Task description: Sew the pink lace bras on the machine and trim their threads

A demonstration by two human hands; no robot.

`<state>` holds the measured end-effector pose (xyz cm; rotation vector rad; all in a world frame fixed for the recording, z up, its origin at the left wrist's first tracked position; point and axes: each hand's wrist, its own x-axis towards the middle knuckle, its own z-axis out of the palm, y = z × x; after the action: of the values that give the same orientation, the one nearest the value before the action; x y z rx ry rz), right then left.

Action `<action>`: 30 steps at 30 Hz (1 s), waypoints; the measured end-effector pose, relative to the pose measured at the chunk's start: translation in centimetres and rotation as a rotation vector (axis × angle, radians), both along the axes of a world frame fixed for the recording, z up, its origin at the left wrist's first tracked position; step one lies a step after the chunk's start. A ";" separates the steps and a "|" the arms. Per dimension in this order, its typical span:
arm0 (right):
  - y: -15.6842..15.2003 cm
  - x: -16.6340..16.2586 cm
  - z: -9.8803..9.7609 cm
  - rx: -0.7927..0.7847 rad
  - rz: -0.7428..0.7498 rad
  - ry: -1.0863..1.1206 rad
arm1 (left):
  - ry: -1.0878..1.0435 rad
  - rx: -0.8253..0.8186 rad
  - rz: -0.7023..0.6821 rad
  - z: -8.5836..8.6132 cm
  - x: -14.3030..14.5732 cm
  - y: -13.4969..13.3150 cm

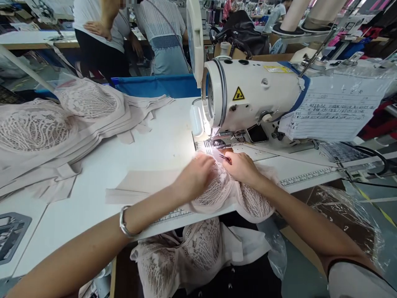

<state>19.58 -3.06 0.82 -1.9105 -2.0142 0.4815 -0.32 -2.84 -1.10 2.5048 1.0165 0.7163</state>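
Note:
A pale pink lace bra (pixel 214 192) lies across the front of the sewing table, with its upper edge near the needle area of the sewing machine (pixel 251 93). My left hand (pixel 197 174), slightly blurred, has its fingers bent down on the lace edge just left of the needle. To the right of the needle, my right hand (pixel 240 166) is closed around a small dark pointed tool (pixel 223 157) with two thin tips, and it rests against the bra. A second lace bra (pixel 201 240) lies on my lap below the table edge.
Stacked lace bras (pixel 89 101) cover the table's left side. A phone (pixel 257 133) lies under the machine arm, and handwritten sheets (pixel 335 105) hang from the machine. A measuring tape (pixel 307 176) runs along the front edge. Two people stand beyond a blue cloth bin (pixel 158 85).

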 end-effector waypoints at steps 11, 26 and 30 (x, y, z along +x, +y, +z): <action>1.5 -0.7 -0.9 0.031 -0.031 -0.136 | 0.151 0.005 -0.360 -0.4 -0.6 2.0; 1.6 -0.4 -1.7 0.110 -0.011 -0.077 | 0.252 0.301 -0.051 -2.2 0.9 0.2; 1.3 -0.1 -2.0 0.140 -0.015 -0.022 | 0.266 0.297 -0.043 -1.2 1.0 0.4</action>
<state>19.44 -1.74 -1.15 -1.8530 -1.9900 0.3079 0.66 -2.43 -2.25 2.9321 0.9998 0.5673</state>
